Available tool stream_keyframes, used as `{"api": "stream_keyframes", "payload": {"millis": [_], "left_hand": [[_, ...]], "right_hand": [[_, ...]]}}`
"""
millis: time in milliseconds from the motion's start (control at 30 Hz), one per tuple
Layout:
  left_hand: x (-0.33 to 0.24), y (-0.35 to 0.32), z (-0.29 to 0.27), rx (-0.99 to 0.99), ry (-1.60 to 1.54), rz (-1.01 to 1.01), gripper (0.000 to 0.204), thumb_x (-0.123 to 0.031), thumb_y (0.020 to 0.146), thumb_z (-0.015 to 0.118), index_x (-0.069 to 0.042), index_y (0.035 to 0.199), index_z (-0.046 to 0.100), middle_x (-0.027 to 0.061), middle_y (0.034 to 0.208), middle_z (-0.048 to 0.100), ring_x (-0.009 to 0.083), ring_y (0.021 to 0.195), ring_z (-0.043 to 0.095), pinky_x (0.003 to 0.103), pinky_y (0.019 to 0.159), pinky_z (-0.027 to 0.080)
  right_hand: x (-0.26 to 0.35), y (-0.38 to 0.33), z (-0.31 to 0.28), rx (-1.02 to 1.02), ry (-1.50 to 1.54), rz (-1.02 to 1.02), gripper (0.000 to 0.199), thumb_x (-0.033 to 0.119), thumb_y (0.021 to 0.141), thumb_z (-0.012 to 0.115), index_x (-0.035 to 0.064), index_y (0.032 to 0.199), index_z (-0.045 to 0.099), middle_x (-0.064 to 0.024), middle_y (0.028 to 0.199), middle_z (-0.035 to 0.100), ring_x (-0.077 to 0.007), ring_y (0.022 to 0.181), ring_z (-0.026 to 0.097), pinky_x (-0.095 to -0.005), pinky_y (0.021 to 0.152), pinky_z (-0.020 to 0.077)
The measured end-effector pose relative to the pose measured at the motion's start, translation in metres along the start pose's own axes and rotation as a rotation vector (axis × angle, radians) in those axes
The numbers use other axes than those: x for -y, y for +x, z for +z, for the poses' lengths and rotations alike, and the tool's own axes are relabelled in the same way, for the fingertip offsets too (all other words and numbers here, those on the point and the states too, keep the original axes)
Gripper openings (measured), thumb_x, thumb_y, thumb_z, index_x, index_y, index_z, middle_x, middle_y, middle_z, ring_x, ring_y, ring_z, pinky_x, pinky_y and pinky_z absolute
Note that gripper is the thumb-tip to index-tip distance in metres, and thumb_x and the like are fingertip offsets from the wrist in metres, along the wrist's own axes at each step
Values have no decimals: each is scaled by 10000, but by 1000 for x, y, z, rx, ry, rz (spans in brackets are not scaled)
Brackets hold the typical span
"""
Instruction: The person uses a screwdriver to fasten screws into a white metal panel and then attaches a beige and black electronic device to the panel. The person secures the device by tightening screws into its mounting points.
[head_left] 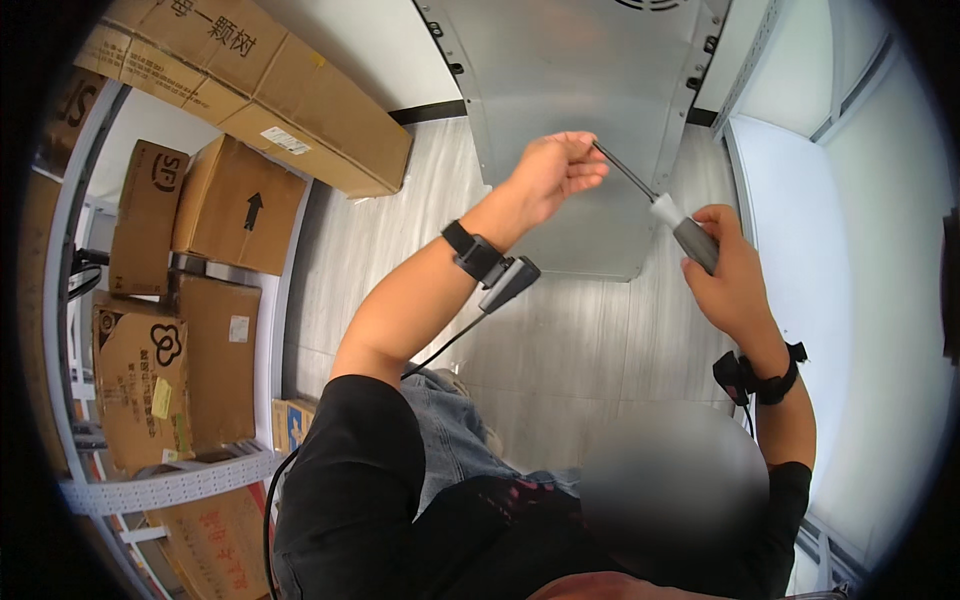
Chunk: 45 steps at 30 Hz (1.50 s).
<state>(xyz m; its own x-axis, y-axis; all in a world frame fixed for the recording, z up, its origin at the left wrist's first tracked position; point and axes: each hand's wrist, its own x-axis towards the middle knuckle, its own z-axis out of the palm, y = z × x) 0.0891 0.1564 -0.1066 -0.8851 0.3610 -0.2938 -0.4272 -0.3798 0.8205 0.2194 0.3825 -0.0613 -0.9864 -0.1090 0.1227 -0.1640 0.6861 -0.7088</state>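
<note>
A screwdriver with a grey handle and a long dark shaft is held slantwise in front of me, its tip pointing up and to the left. My right hand is wrapped round the handle. At the tip, the thumb and forefinger of my left hand are pinched together, while its other fingers curl loosely. Whether a small part sits in that pinch is too small to make out. Beyond both hands stands a tall grey metal cabinet with black fittings along its two side edges.
On the left, a metal shelf rack holds several cardboard boxes. A long carton stands at the back left. White panels line the right side. Wood-look floor lies below. Straps with small devices and cables are on both my forearms.
</note>
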Motion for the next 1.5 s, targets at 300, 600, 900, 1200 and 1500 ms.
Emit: {"api": "stream_keyframes", "payload": {"millis": [300, 600, 900, 1200, 1500], "left_hand": [[-49, -3, -113, -16, -200, -34, 173, -138, 939, 470, -20, 967, 594, 51, 787, 623, 174, 740, 626, 288, 670, 535], [-55, 9, -165, 73, -156, -101, 242, -154, 951, 445, 30, 1020, 587, 62, 808, 620, 158, 754, 619, 266, 701, 530], [-50, 31, -170, 49, -210, -101, 207, -176, 933, 515, 14, 958, 596, 46, 792, 607, 148, 714, 612, 241, 656, 525], [-55, 34, -165, 22, -279, -109, 160, -186, 923, 546, -33, 897, 581, 39, 811, 629, 130, 664, 603, 229, 583, 528], [-56, 43, -166, 2, -281, -153, 140, -209, 917, 560, -80, 870, 583, 19, 781, 634, 101, 656, 615, 225, 551, 521]], "right_hand": [[85, 36, 103, 24, 191, 86, 377, 159, 794, 637, 79, 1115, 456, -140, 870, 618, -289, 772, 620, -361, 679, 468], [113, 35, 213, -173, 676, 242, 392, 72, 780, 633, 12, 1109, 427, -117, 906, 602, -145, 748, 560, -293, 660, 448], [112, 42, 256, -299, 612, 166, 365, 62, 812, 609, 20, 1129, 433, -90, 898, 565, -132, 717, 545, -283, 618, 453], [115, 50, 265, -337, 539, 151, 361, 75, 818, 613, 8, 1127, 441, -92, 885, 562, -144, 688, 544, -292, 606, 453], [122, 59, 263, -329, 650, 223, 368, 78, 819, 607, 0, 1132, 430, -122, 963, 550, -166, 783, 551, -309, 684, 462]]}}
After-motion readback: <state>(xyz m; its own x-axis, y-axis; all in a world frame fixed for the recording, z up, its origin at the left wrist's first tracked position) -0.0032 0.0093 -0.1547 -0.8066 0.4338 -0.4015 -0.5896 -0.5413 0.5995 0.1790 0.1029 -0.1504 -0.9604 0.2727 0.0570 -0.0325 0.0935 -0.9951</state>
